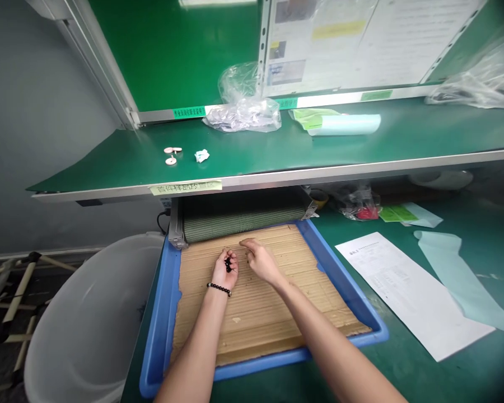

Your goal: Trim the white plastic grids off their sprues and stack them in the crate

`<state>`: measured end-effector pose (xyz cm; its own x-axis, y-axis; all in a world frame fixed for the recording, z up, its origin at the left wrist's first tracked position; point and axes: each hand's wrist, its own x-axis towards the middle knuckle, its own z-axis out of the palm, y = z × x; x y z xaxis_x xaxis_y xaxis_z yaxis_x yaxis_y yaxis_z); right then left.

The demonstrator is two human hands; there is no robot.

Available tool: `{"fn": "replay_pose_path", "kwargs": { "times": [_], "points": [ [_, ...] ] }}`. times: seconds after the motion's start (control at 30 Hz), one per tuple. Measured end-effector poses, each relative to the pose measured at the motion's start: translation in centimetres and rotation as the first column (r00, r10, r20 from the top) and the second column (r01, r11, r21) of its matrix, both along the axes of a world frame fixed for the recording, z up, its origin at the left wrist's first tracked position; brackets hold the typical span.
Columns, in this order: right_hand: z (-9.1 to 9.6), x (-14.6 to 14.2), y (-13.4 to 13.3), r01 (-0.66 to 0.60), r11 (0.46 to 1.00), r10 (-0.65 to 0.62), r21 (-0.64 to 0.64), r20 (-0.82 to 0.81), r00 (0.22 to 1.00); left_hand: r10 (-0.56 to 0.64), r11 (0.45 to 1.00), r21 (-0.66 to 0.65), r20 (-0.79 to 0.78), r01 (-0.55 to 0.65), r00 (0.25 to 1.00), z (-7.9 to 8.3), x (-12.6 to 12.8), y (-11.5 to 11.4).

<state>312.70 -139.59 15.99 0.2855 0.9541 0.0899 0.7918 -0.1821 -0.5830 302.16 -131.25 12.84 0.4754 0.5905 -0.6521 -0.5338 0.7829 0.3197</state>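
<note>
My left hand [227, 268] is palm up with its fingers curled round small black parts [228, 264], too small to name more exactly. A bracelet of black beads [219, 289] is on that wrist. Just to its right, my right hand [258, 259] reaches forward with thumb and fingers drawn together; whatever may be between its fingertips is not visible. Both hands are over a sheet of corrugated cardboard [269, 313] that lines a blue tray [152, 336].
A ribbed dark green belt [243, 221] in a metal frame borders the tray's far end, beneath a green shelf [138, 159]. A large white tub [88, 313] stands to the left. Printed paper [403, 291] and a pale blue strip [462, 280] lie to the right.
</note>
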Motion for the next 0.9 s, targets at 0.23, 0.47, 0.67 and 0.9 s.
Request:
{"fn": "replay_pose_path", "kwargs": {
  "times": [0.23, 0.47, 0.67, 0.9],
  "points": [
    [-2.9, 2.5, -0.1, -0.144, 0.962, 0.174, -0.231, 0.114, 0.978, 0.006, 0.999, -0.034, -0.034, -0.008, 0.999, -0.4, -0.3, 0.9],
    [-3.7, 0.7, -1.0, -0.094, 0.962, 0.137, -0.258, 0.155, 0.978, -0.001, 1.000, -0.019, -0.049, 0.000, 0.999, -1.1, -0.2, 0.7],
    [-3.6, 0.8, -1.5, 0.007, 0.991, 0.003, -0.132, 0.072, 0.997, -0.022, 1.000, -0.007, -0.082, 0.022, 0.996, -1.0, 0.3, -0.5],
    [-0.4, -1.0, -0.8, 0.004, 0.998, 0.003, 0.056, -0.122, 0.993, 0.005, 1.000, -0.008, -0.057, -0.005, 0.998, -0.7, 1.0, -1.6]
  ]
}}
